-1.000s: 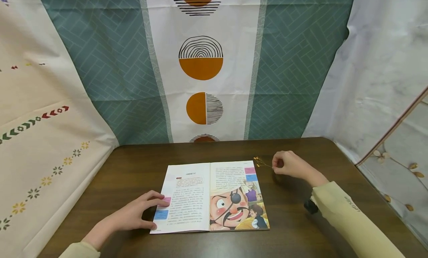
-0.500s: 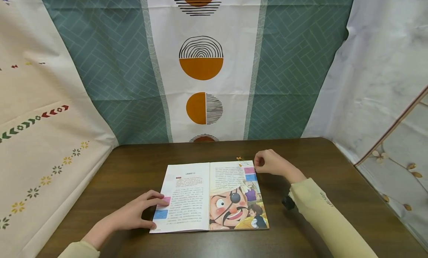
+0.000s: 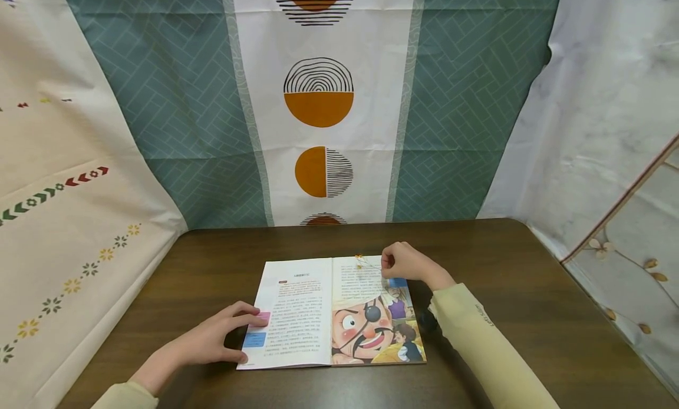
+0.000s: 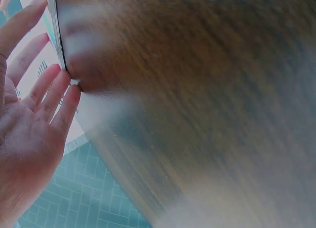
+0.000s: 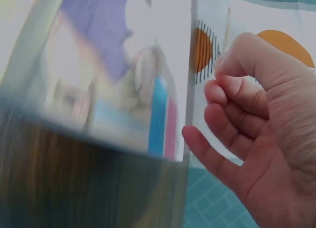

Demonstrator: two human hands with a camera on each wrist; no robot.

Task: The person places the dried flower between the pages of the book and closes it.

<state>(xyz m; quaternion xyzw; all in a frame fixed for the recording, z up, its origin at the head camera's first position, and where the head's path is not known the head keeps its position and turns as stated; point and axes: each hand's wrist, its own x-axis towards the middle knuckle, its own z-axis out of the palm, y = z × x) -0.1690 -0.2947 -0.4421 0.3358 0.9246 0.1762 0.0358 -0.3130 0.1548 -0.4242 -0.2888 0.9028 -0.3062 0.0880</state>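
An open picture book (image 3: 331,312) lies flat on the dark wooden table (image 3: 488,338), with text on its left page and a cartoon pirate face on the right page. My left hand (image 3: 214,338) rests with straight fingers on the book's left edge (image 4: 59,40), its fingertips on the page. My right hand (image 3: 405,261) hovers over the top of the right page and pinches a thin dried sprig with small yellow flowers (image 3: 363,261). The sprig's tip lies over the upper part of the right page. In the right wrist view the curled fingers (image 5: 232,104) show, and the sprig is too thin to make out.
Patterned cloths hang behind the table: teal and white with orange half circles (image 3: 318,102) at the back, cream with small flowers (image 3: 69,220) on the left, pale marbled cloth (image 3: 599,132) on the right. The table's rounded far right corner (image 3: 522,223) is near the cloth.
My right hand has carried the sprig leftward from the bare table beside the book to above the top of the right page. The left hand has stayed on the left page.
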